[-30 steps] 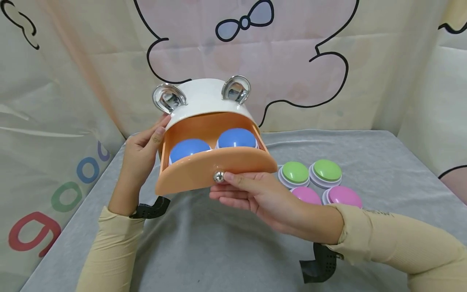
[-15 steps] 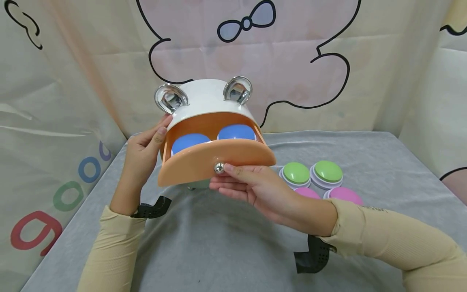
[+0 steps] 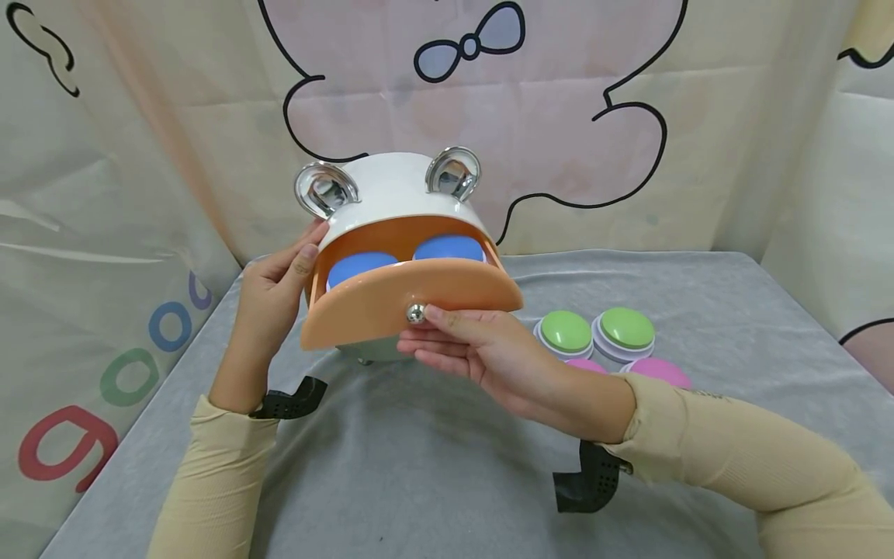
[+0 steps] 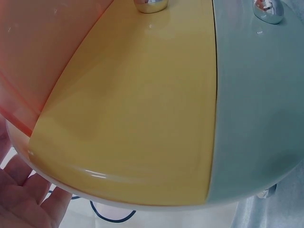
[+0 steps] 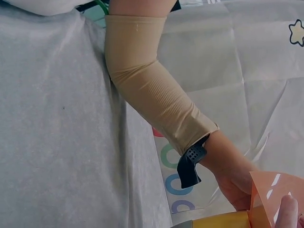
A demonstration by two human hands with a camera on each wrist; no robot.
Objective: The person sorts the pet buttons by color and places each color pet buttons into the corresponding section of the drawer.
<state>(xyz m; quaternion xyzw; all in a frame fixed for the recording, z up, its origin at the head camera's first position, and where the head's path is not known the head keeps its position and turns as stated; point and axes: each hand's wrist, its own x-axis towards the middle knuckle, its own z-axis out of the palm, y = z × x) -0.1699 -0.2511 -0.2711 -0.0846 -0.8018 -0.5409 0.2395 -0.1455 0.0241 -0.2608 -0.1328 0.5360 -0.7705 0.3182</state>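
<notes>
Head view: the right hand (image 3: 482, 355) pinches the silver knob (image 3: 415, 314) of the orange drawer (image 3: 370, 307), which sits farther in than a second ago (its blue domes (image 3: 448, 248) show less). To its left, the left hand (image 3: 274, 295) grips the side of the white case (image 3: 394, 182); green domes (image 3: 566, 331) lie beyond the right hand.

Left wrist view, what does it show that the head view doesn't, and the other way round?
Only the left wrist view shows the yellow drawer front and its knob. Only the head view shows the blue-topped discs, the green-topped discs, the pink-topped discs, the silver ears and the right hand. Both show the orange drawer, the green front, the left hand and gray cloth.
</notes>
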